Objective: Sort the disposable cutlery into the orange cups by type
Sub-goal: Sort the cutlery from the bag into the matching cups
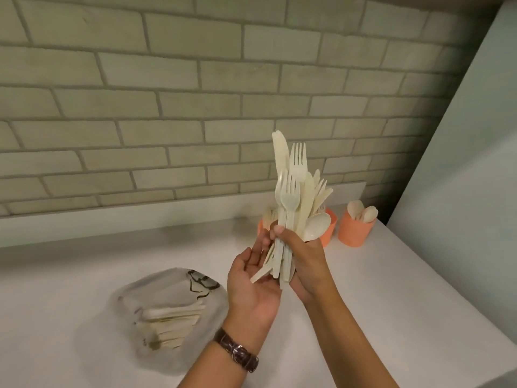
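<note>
gripping an upright bundle of cutlery (293, 191) in the right hand (303, 256), curled tight round the handles; cupping the left hand (251, 284) beneath, palm up and relaxed, just touching the loose handle ends. holding forks, knives and at least one spoon (316, 226) mixed together above the desk (391, 275), in front of three orange cups (355, 231) near the brick wall (195, 107); spoons standing in the rightmost, contents of the other two mostly hidden behind the bundle. lying further left on the desk, a clear plastic bag (167, 312) with more pieces inside. seemingly mid-sort: squaring up a handful before dealing it out. next, probably calling for pinching out one type with the left hand and dropping it into the matching cup without loosening the rest.
</note>
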Tool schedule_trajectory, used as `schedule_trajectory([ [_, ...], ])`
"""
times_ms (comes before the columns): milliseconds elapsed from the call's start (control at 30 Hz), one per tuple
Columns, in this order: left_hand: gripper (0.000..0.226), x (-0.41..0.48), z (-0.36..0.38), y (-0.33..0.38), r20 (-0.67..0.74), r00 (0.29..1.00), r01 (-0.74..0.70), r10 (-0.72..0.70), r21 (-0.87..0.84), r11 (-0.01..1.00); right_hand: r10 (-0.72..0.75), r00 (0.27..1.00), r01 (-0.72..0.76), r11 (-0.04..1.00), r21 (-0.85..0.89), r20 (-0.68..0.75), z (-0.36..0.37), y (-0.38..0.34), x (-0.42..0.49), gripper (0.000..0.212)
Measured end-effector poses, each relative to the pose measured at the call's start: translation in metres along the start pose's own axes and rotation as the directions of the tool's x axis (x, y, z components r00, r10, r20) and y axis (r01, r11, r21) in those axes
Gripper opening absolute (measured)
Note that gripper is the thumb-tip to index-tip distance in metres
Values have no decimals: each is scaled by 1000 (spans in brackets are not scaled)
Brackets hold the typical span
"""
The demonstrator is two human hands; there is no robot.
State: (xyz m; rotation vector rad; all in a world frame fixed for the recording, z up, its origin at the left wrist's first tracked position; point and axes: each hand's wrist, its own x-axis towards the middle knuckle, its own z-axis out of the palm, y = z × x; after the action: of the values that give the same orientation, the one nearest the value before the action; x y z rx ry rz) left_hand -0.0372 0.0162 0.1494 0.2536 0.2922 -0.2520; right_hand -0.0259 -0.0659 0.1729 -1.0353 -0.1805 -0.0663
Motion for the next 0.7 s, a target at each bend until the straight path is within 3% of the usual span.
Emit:
schedule_trajectory([
  [300, 19, 58, 41, -98, -70, 998, 10, -11, -5, 1000, 46, 997, -54, 991, -121, -66, -92, -22, 27, 41],
  [367, 6, 76, 44, -126, -69, 997, 31, -32, -21, 999, 70, 995, -81, 981, -174, -70, -122, -35, 34, 27],
  [467, 12, 94, 45, -163, -55, 997, 56, -60, -68, 996, 81, 997, -79, 963, -259, -2, -159, -58, 39, 12],
  [700, 26, 102, 74, -228, -124, 992, -16, -8, -190, 982, 126, 988, -105, 973, -204, 95, -220, -93, 43, 22],
])
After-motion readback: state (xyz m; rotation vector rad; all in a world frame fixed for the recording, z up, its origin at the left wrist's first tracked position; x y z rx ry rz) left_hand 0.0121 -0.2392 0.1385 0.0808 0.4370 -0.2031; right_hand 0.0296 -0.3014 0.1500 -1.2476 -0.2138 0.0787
